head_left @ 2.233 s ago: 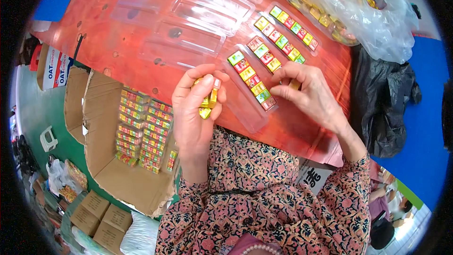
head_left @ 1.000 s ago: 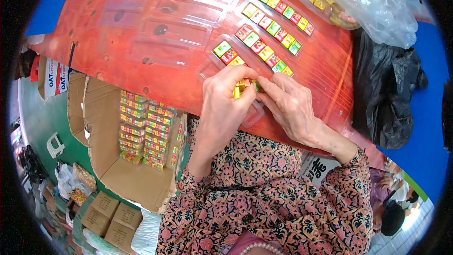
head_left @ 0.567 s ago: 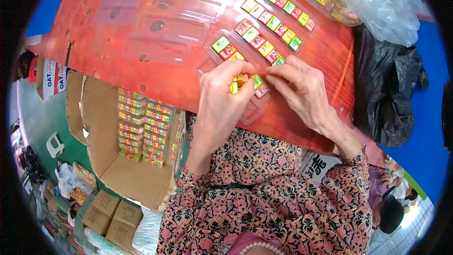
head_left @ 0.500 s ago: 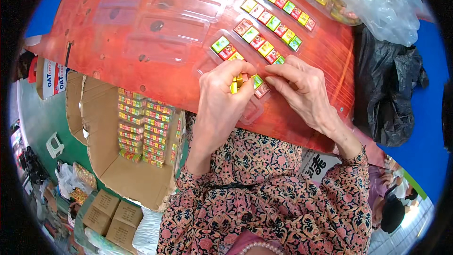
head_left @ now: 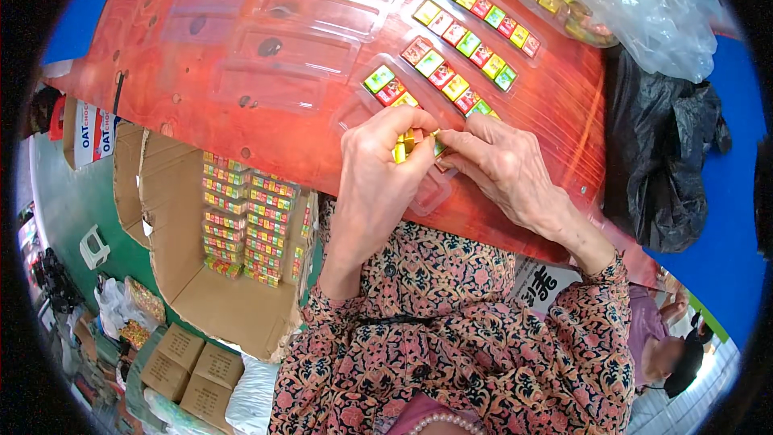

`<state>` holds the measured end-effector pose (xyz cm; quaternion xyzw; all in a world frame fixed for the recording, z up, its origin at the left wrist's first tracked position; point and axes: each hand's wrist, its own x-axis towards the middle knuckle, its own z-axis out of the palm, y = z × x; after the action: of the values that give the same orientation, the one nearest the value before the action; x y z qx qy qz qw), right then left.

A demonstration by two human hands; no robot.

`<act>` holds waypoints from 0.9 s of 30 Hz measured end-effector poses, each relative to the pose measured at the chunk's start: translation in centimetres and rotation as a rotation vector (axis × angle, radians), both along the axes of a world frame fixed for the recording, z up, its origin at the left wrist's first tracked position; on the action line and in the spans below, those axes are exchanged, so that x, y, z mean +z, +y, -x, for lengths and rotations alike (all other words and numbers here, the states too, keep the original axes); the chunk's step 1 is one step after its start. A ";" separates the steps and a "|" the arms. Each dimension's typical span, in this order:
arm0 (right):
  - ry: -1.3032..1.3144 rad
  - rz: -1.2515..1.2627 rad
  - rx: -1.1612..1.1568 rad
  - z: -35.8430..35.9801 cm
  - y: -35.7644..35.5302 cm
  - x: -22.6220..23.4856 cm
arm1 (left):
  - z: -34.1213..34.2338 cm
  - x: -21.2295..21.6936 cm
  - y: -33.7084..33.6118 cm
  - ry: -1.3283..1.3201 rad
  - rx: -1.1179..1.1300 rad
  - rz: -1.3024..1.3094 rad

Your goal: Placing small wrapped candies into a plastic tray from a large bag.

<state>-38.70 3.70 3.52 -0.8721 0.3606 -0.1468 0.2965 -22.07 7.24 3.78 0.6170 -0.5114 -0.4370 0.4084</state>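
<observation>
My left hand (head_left: 372,163) is closed around several small foil-wrapped cubes (head_left: 409,142), yellow and orange-red, just above the near end of a clear plastic tray. Against its fingertips, my right hand (head_left: 507,163) is pinched; whatever sits between its fingers is too small and covered to make out. The nearest tray holds a row of green, red and yellow wrapped cubes (head_left: 391,90), its lower part hidden under my hands. Beyond it lie more filled trays: one with cubes (head_left: 441,74) running under my right hand, another row (head_left: 468,45), and a farther row (head_left: 495,18).
Clear trays without cubes (head_left: 298,52) lie at the left of the red table (head_left: 189,105). A clear bag of cubes (head_left: 555,0) and a black plastic bag (head_left: 664,153) are at the right. Below left stands an open carton (head_left: 229,306) with stacked filled packs (head_left: 266,229).
My right hand has moved left and its pinched fingers now meet the left fingertips, covering the tray's near end. My left hand keeps its cubes and has hardly moved.
</observation>
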 end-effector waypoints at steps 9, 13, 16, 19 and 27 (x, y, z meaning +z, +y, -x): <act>-0.008 -0.030 0.036 0.4 -0.1 -0.1 | 0.2 -0.1 0.0 0.040 0.007 -0.036; 0.009 -0.033 0.027 0.3 -0.1 0.0 | 0.1 0.0 -0.1 0.043 0.015 -0.040; 0.016 -0.030 -0.002 0.2 -0.2 -0.2 | 0.1 -0.2 -0.2 0.069 0.018 -0.037; -0.009 -0.013 -0.040 0.0 -0.3 -0.3 | 0.0 -0.5 -0.4 0.088 0.014 -0.033; -0.294 -0.499 -0.240 0.5 -0.7 1.3 | -3.4 1.2 0.4 0.810 0.202 -0.144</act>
<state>-39.19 2.99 4.84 -0.6929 0.4393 -0.2120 0.5310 -18.68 7.59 4.98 0.4691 -0.2148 -0.6367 0.5732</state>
